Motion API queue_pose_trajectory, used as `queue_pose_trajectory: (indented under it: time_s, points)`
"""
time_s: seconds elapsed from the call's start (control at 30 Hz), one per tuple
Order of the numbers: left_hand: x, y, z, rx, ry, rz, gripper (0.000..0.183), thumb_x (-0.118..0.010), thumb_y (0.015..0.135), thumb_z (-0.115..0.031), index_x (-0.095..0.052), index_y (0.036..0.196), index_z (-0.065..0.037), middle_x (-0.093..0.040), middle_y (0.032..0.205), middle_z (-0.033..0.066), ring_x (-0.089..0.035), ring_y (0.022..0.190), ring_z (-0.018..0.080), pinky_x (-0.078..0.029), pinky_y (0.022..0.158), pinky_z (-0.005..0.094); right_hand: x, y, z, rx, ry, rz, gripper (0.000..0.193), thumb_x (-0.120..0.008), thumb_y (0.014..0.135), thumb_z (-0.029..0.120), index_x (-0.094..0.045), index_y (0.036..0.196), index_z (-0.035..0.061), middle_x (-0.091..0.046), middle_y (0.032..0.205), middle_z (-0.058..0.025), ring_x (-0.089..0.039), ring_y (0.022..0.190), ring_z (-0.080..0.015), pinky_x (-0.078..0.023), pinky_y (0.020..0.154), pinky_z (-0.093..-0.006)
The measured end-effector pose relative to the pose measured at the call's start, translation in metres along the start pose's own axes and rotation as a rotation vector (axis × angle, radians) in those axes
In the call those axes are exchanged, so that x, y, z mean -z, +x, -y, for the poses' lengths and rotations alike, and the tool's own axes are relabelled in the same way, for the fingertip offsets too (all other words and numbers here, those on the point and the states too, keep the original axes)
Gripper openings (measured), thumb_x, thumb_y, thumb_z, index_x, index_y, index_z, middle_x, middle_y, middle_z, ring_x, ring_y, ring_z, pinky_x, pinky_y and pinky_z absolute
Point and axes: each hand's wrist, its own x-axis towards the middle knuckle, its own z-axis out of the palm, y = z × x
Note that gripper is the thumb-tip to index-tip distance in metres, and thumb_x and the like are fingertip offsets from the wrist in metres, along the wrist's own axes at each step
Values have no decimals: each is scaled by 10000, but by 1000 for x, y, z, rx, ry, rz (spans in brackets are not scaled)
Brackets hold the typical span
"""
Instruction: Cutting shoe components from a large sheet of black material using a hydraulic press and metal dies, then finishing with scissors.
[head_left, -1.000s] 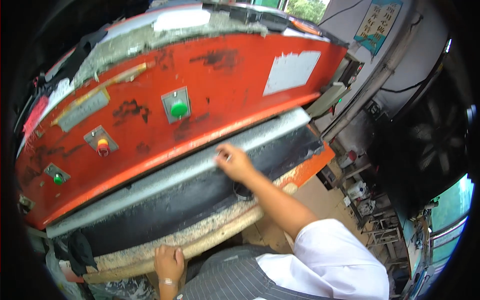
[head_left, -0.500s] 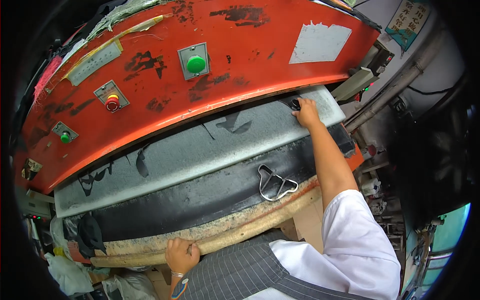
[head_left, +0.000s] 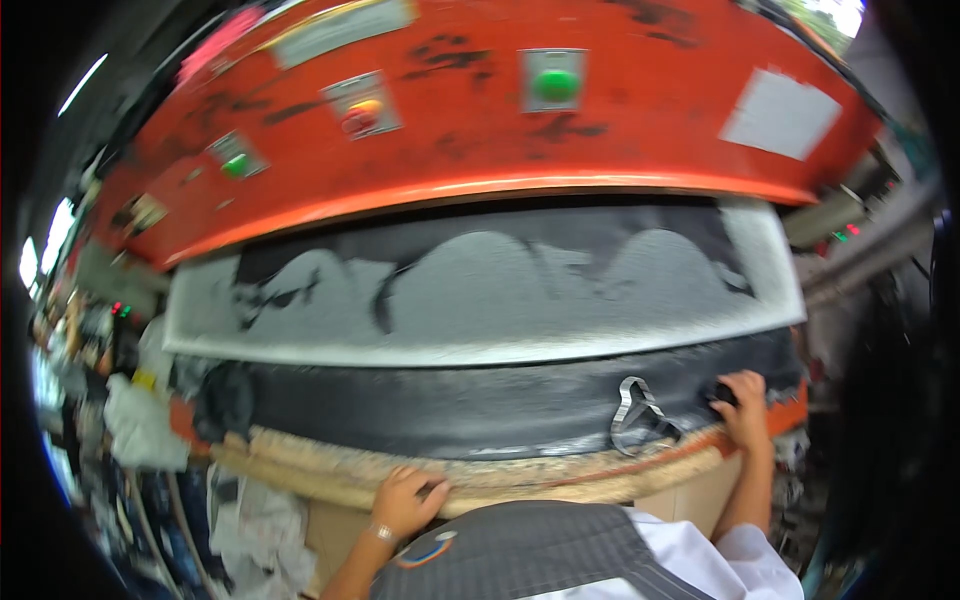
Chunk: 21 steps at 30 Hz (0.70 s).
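Observation:
My right hand (head_left: 746, 408) is closed on a small black piece (head_left: 722, 393) at the right end of the black ledge; blur hides its exact kind. Left of it, a bent metal-strip cutting die (head_left: 630, 425) lies near the ledge's front. My left hand (head_left: 408, 502) rests at the pale front rim with curled fingers; whether something small is in them I cannot make out. Behind the ledge is a whitish cutting board (head_left: 480, 348). A black sheet (head_left: 560, 222) with rounded cut-outs lies along its back, with dark scraps (head_left: 382, 305) hanging forward from it.
Over the board's back stands a red press head (head_left: 450, 150) with green buttons (head_left: 556, 86) and a red stop button (head_left: 360, 118). Dark cloth (head_left: 225, 400) hangs at the ledge's left end. Pale plastic bags (head_left: 145, 420) are at the left. A thick rim (head_left: 560, 490) borders the front.
My right hand has come back from the board's far right corner to the ledge, with a black piece in it. The view has shifted; more board and the black sheet show. The left hand stays at the rim.

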Motion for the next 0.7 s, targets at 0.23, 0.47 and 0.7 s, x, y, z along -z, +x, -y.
queue_pose_trajectory:
  time_s: [0.23, 0.47, 0.7]
  points:
    - [110, 88, 109, 122, -69, -518, 113, -656, 826, -136, -695, 867, -38, -678, 817, 103, -638, 720, 171, -497, 665, 295, 21, 101, -28, -163, 172, -44, 518, -717, 790, 236, -576, 1226, -7, -571, 1281, -195, -529, 1186, -353, -395, 1015, -409]
    - [264, 187, 312, 381, 412, -926, 382, -657, 860, -361, -669, 1029, -19, -692, 922, 200, -672, 873, 344, -507, 791, 426, -43, 246, -82, -504, -330, -221, 683, -742, 800, 422, -554, 1250, -56, -587, 1234, -244, -572, 1119, -346, -428, 978, -389]
    - [305, 303, 354, 664, 598, -477, 866, -494, 813, -733, -678, 1009, 90, -621, 1105, 327, -583, 1081, 477, -456, 934, 493, -34, 247, -123, -713, -490, -184, 718, -750, 715, 613, -680, 781, -99, -674, 749, -262, -674, 720, -343, -482, 660, -462]
